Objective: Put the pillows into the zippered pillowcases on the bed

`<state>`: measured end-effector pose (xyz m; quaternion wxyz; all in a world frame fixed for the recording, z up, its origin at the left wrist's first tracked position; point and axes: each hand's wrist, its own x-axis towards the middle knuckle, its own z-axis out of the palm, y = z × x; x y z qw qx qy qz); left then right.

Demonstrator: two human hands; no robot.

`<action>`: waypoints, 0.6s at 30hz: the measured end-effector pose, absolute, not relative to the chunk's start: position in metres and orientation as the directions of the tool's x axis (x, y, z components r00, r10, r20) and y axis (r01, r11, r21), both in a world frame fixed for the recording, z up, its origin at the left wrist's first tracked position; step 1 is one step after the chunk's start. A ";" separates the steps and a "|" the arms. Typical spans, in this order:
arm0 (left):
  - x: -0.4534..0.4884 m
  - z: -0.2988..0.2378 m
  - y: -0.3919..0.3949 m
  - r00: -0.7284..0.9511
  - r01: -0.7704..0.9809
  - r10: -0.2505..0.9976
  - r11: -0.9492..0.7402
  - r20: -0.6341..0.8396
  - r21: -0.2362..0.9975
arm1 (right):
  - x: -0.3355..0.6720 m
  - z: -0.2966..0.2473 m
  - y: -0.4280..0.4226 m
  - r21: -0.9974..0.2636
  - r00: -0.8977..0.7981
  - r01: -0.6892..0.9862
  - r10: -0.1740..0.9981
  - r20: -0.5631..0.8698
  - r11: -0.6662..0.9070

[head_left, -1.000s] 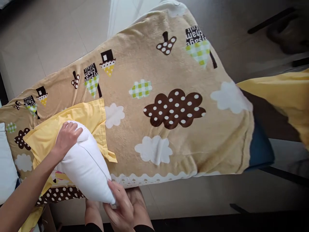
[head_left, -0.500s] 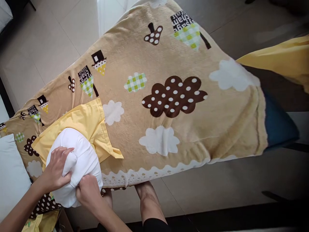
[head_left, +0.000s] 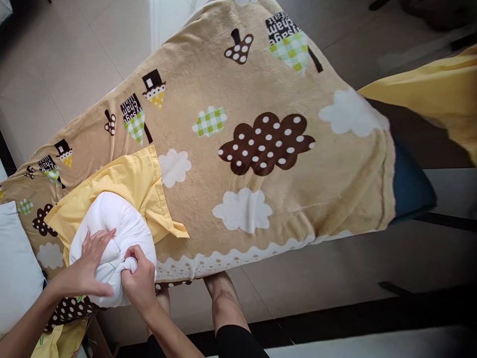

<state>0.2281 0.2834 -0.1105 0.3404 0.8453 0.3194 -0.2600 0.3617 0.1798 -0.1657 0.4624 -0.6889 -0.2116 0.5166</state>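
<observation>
A puffy white pillow (head_left: 119, 214), bunched into a round bundle, lies partly over a yellow pillowcase (head_left: 128, 166) on the beige patterned blanket (head_left: 179, 89). Fingers apart, my left hand (head_left: 86, 268) rests against the pillow's left side, its thumb spread toward the middle. My right hand (head_left: 139, 278) is closed around a twisted knob of the white fabric, which pokes out above the fist. Folds run inward across the pillow between both hands. Its underside is hidden.
Another white pillow (head_left: 18, 268) sits at the left edge. Yellow cloth (head_left: 428, 82) hangs at the far right, beyond a blue corner (head_left: 412, 184) under the blanket. Below are a brown polka-dot fabric (head_left: 72, 309), my legs (head_left: 227, 303) and the tiled floor (head_left: 55, 64).
My left hand has loosened from the fabric bulge, and its fingers have spread. My right fist has risen and now shows a pinched knob of pillow. The view has shifted slightly.
</observation>
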 end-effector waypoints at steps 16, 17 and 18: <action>0.192 -0.122 0.231 0.576 0.745 0.685 -0.664 -0.446 -0.058 | 0.431 -0.289 0.193 -0.660 0.479 -0.250 0.501 -0.720 -0.709; 0.188 -0.119 0.227 0.556 0.760 0.693 -0.647 -0.460 -0.056 | 0.440 -0.309 0.203 -0.645 0.512 -0.239 0.470 -0.719 -0.726; 0.186 -0.116 0.221 0.537 0.775 0.701 -0.629 -0.469 -0.053 | 0.445 -0.325 0.212 -0.649 0.505 -0.226 0.482 -0.716 -0.726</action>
